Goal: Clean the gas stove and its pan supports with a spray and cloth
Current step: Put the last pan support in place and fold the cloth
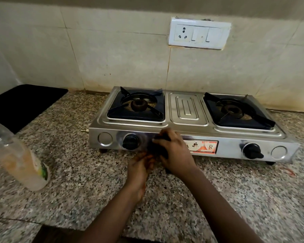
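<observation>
Hands are meeting at the front panel of the gas stove (186, 137), and the right hand (175, 153) is pressing a dark cloth (158, 148) against the steel just beside the left knob (131, 142); its grip is closing around the cloth, fingers curled over the bunched fabric. The left hand (140, 170) is sitting just below and toward the person from that grip, fingers bent up toward the cloth's lower edge; motion blur is hiding whether it is actually pinching the fabric, so its grip cannot be told. From the right hand's grip, the stove's long axis is running sideways, with most of the unwiped front panel, the label (203, 146) and the right knob (252, 150) lying off to the right, and the top plate lying up and away. The two pan supports (136, 106) (238, 111) are sitting on their burners beyond the grip, one up and slightly left, the other well to the right. The spray bottle (18, 155) is standing on the bench (218, 190) well to the left of both hands, nearer the left one. Judging from this, a sideways stroke along the panel seems the natural next pass, and the right hand is already placed for it.
</observation>
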